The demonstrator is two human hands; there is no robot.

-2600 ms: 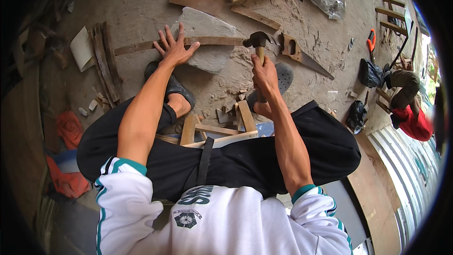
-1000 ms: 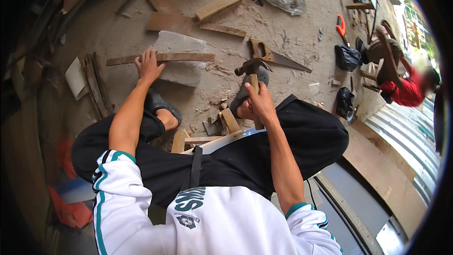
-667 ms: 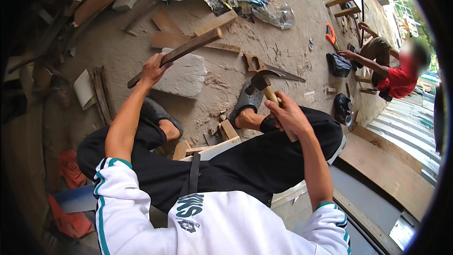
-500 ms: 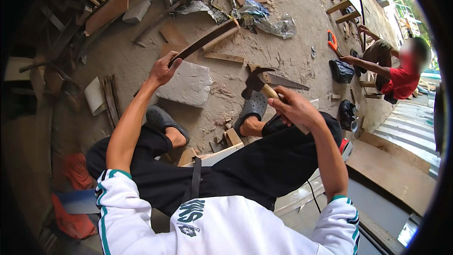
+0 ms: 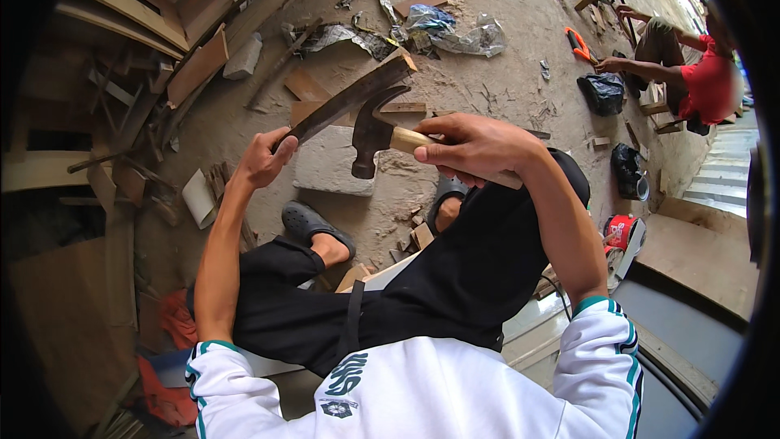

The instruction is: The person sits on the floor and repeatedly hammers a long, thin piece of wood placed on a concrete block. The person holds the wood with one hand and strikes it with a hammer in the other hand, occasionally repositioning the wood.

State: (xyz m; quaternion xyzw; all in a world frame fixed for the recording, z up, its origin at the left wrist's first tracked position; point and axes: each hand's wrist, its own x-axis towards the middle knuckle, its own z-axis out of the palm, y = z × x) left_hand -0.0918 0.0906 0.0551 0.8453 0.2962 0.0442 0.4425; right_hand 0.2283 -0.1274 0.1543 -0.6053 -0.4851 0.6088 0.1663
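Wood strip (image 5: 349, 100) slants up from our left hand (image 5: 265, 159), its fingers curled firmly around the lower end, apparently to leave the length free; we hold it raised near the pale block (image 5: 331, 169) on the ground. Next along, the hammer (image 5: 372, 136) has its head beside the strip; whether they touch, we cannot tell. At right, our right hand (image 5: 485, 146) wraps the wooden handle (image 5: 413, 141), seemingly to steady the heavy head. Half a second earlier, our hammer was farther right; a second earlier, the strip lay across the block.
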